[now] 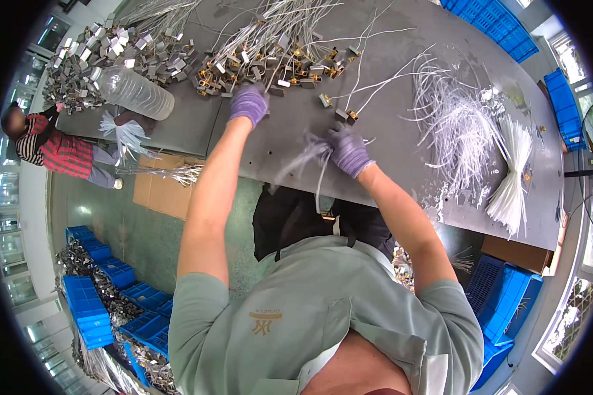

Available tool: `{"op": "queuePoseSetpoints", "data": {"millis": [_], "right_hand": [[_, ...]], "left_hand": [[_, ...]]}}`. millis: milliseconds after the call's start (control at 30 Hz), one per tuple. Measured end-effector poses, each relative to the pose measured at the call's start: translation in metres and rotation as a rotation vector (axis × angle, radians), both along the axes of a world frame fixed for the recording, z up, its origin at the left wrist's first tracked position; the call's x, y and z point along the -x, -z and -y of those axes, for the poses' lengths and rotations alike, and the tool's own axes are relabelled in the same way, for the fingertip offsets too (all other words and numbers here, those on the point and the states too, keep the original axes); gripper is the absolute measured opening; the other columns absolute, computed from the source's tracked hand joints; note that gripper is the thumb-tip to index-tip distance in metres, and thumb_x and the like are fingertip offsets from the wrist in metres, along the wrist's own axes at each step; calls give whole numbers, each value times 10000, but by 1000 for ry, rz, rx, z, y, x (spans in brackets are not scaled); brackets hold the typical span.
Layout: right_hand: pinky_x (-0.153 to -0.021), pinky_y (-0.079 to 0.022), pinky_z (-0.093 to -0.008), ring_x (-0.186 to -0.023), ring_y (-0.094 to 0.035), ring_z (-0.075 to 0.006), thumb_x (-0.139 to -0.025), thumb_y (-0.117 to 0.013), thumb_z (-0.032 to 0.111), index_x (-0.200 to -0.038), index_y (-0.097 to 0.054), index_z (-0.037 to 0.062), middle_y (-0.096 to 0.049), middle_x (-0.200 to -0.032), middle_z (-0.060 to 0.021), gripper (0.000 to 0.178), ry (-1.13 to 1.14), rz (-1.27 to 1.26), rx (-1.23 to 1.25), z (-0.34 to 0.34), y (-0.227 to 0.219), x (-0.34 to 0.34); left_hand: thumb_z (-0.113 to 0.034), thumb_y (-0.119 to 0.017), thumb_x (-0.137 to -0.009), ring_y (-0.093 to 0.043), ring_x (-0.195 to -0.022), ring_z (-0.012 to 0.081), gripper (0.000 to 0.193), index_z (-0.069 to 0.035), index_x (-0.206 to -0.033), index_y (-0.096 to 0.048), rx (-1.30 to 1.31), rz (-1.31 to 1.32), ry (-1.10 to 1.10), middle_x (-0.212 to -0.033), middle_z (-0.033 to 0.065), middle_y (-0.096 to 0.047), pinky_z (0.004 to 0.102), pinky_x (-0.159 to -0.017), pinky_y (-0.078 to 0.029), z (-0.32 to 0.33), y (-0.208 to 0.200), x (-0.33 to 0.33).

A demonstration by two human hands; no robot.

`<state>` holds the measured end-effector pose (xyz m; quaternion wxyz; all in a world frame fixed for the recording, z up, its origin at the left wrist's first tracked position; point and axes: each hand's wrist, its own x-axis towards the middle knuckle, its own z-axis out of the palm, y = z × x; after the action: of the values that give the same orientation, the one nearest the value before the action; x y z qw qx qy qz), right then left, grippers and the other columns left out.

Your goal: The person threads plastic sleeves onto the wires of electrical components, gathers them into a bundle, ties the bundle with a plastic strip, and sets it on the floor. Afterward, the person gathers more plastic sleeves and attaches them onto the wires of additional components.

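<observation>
My left hand (249, 104), in a purple glove, is at the near edge of a pile of small grey blocks with brass-coloured parts (303, 69). Its fingers are smeared by motion, so whether they grip a block cannot be made out. My right hand (348, 150), gloved alike, is closed around a bunch of white plastic strands (316, 155) whose ends hang over the table edge, blurred. Just beyond it lie a few loose blocks (341, 114) with long pale wires. To its right spreads a tangled heap of clear-white strands (458, 125).
The grey table (244, 155) has a large heap of grey blocks (85, 59) at far left, beside a clear plastic bottle (135, 92). A tied white bundle (510, 178) lies right. Blue crates (89, 309) stand on the floor. Another person (59, 145) stands at left.
</observation>
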<state>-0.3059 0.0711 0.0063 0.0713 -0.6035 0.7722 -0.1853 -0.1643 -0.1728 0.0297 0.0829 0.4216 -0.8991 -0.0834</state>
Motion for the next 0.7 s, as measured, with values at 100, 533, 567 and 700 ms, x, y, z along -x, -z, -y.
{"op": "queuePoseSetpoints", "data": {"millis": [100, 533, 567, 700], "right_hand": [[-731, -508, -371, -851, -629, -324, -753, -642, 113, -953, -673, 71, -629, -1022, -147, 207, -3, 435, 395, -2, 32, 10], [-570, -555, -361, -715, -671, -320, -881, -534, 81, -1091, -536, -42, -644, -885, -169, 244, 497, 1884, 503, 43, -31, 8], [-597, -565, -379, -724, -671, -324, -880, -536, 81, -1085, -529, -51, -644, -889, -177, 244, 471, 1852, 554, 42, -36, 18], [-612, -582, -411, -737, -675, -341, -889, -553, 117, -1027, -520, -70, -647, -893, -211, 235, 507, 1740, 733, 38, -67, 39]], "left_hand": [[-200, -640, -827, -582, -661, 295, 167, -55, -910, -638, -262, -438, 153, -765, 147, -644, 374, -658, -468, 5, -42, -4], [-209, -575, -916, -437, -467, 55, 193, -24, -932, -626, -757, -571, -12, -562, -21, -484, 234, -430, -355, -204, 10, -189], [-188, -581, -912, -416, -464, 52, 171, -26, -941, -627, -739, -581, -79, -552, -27, -457, 235, -427, -343, -207, 15, -203], [-174, -595, -905, -390, -462, 44, 151, -33, -945, -632, -858, -641, -269, -551, -39, -428, 230, -426, -322, -212, 23, -237]]}}
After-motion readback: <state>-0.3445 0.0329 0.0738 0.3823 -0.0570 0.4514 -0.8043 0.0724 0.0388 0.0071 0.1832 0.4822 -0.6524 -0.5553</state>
